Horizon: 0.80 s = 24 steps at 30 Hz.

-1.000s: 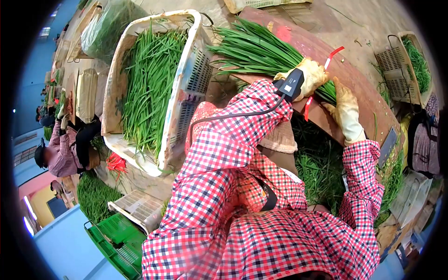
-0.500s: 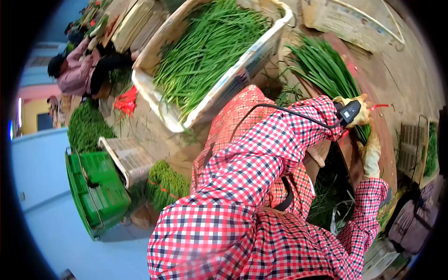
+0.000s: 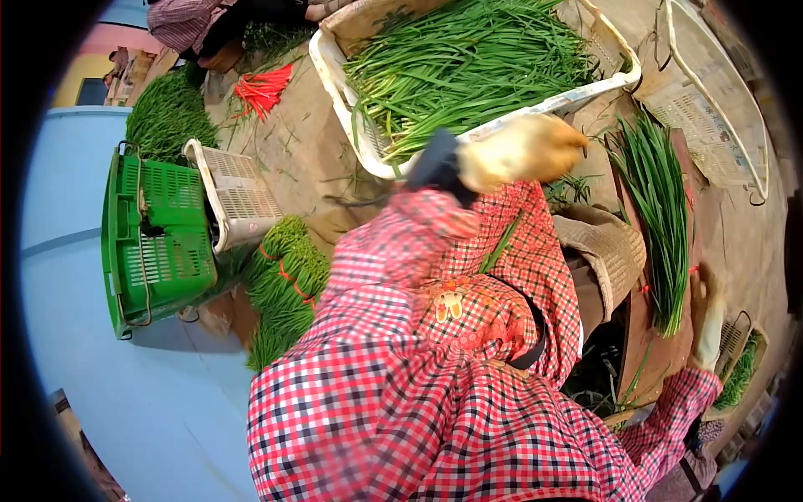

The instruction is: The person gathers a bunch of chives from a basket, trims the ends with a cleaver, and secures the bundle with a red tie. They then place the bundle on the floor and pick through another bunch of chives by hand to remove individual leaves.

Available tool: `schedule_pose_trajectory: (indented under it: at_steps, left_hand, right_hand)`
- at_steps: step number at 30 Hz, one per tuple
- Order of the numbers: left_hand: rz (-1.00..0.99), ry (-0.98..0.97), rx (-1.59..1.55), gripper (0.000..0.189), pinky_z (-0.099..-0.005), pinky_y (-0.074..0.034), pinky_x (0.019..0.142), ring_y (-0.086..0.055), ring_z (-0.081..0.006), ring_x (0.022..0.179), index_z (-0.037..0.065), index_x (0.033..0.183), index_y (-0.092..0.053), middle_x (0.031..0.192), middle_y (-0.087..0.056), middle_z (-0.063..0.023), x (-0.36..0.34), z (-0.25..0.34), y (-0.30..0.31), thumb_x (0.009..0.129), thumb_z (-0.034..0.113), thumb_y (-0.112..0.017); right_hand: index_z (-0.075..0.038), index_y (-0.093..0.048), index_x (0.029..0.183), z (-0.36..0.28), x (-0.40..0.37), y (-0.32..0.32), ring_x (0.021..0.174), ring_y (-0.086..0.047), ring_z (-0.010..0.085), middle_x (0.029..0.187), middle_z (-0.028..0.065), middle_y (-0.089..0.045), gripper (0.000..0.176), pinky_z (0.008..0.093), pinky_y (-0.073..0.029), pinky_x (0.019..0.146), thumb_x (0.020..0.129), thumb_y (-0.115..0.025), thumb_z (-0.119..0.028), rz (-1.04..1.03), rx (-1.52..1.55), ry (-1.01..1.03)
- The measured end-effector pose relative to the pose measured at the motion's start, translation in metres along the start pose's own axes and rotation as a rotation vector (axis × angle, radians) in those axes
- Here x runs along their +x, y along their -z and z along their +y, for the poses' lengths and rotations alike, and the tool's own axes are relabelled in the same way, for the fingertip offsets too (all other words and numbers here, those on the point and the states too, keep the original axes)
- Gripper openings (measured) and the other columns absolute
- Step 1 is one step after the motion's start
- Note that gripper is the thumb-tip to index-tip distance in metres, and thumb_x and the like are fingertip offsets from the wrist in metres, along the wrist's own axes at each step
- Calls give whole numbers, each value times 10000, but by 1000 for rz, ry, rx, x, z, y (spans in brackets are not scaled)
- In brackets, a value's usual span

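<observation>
Both hands wear pale, yellow-stained gloves. My left hand (image 3: 523,153), blurred by motion, is raised over my lap by the near rim of the white basket (image 3: 489,127); its fingers are smeared. Long green leaves like garlic chives (image 3: 468,63) fill that basket. On a reddish-brown board (image 3: 644,356) lies a bundle of chives (image 3: 661,217), red bits of tie showing at both sides of its lower part. Just right of the bundle's lower end is my right hand (image 3: 708,314), fingers stretched out; I see nothing held in it.
Loose red ties (image 3: 261,90) lie on the floor. Tied green bundles (image 3: 288,272) rest beside a white crate (image 3: 238,192) and a green crate (image 3: 163,238) at left. A white basket (image 3: 707,121) stands upper right. Another person (image 3: 196,29) sits at upper left.
My left hand has left the chive bundle and swung left toward the basket. My right hand has come off the bundle's lower end to its right side. The view has shifted.
</observation>
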<state>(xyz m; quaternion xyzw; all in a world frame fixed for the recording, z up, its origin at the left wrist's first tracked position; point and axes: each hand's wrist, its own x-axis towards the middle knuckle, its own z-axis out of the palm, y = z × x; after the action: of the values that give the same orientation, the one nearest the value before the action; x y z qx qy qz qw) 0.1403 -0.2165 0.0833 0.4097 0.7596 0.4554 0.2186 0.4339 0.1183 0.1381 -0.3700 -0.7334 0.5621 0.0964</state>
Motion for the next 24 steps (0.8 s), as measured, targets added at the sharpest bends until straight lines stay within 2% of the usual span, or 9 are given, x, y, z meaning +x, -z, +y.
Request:
schedule_pose_trajectory:
  at_steps: [2, 3, 5, 7, 9, 13, 15, 18, 24]
  left_hand:
    - [265, 16, 131, 296, -353, -511, 886, -640, -247, 1006, 71, 1163, -648, 1117, -668, -129, -28, -49, 34, 928, 226, -558]
    - [344, 207, 110, 292, -344, -513, 885, -643, -239, 1004, 75, 1174, -645, 1125, -669, -131, -53, -42, 60, 938, 218, -548]
    - [540, 356, 234, 298, -326, -511, 891, -639, -235, 1030, 89, 1192, -639, 1164, -656, -132, -91, -77, 92, 946, 225, -542]
    - [688, 542, 193, 320, -378, -467, 985, -595, -287, 1133, 94, 1204, -628, 1198, -629, -175, -125, -98, 105, 960, 258, -502]
    - [796, 490, 177, 292, -371, -491, 908, -625, -282, 1056, 68, 1158, -654, 1141, -654, -170, -149, -121, 108, 941, 217, -529]
    - [889, 458, 114, 249, -363, -506, 819, -655, -250, 941, 26, 1102, -668, 1033, -691, -158, -178, -139, 101, 915, 159, -571]
    - [925, 424, 26, 264, -284, -482, 834, -628, -167, 940, -9, 1146, -640, 1044, -686, -108, -187, -146, 96, 934, 128, -566]
    - [935, 448, -125, 267, -237, -454, 879, -607, -121, 972, -24, 1182, -618, 1082, -673, -79, -198, -147, 96, 951, 94, -555]
    - [1048, 395, -100, 213, -271, -492, 784, -655, -158, 874, -29, 1081, -660, 963, -711, -111, -200, -153, 80, 912, 52, -560]
  right_hand:
    - [-15, -582, 1234, -65, 5, -68, 1104, -604, 260, 1202, 155, -628, 329, 354, -476, 911, 920, -604, -110, -96, -636, 395]
    - [-22, -598, 1213, -83, 16, -100, 1059, -626, 258, 1169, 161, -643, 311, 352, -483, 887, 914, -611, -108, -121, -888, 610]
    - [-26, -618, 1180, -115, 34, -170, 981, -645, 283, 1097, 171, -659, 297, 352, -492, 850, 892, -631, -101, -239, -812, 877]
    - [-20, -611, 1196, -137, 50, -238, 1038, -631, 283, 1120, 169, -651, 331, 346, -489, 883, 876, -648, -98, -408, -907, 866]
    - [-47, -606, 1205, -128, 79, -305, 1058, -607, 330, 1143, 180, -637, 362, 391, -486, 912, 855, -660, -124, -536, -862, 1181]
    - [-51, -545, 1285, -120, 85, -436, 1121, -581, 317, 1214, 178, -608, 483, 402, -458, 976, 857, -664, -240, -991, -1169, 1021]
    - [-63, -494, 1338, -103, 80, -482, 1155, -560, 317, 1250, 171, -589, 576, 389, -429, 1015, 833, -695, -254, -1157, -1187, 978]
    - [-43, -470, 1325, -87, 68, -524, 1092, -590, 344, 1156, 168, -629, 707, 415, -480, 918, 740, -788, -281, -1367, -1204, 817]
    - [-52, -576, 1112, -13, 65, -541, 886, -644, 284, 928, 124, -656, 634, 397, -503, 740, 606, -836, -333, -1129, -1388, 1277]
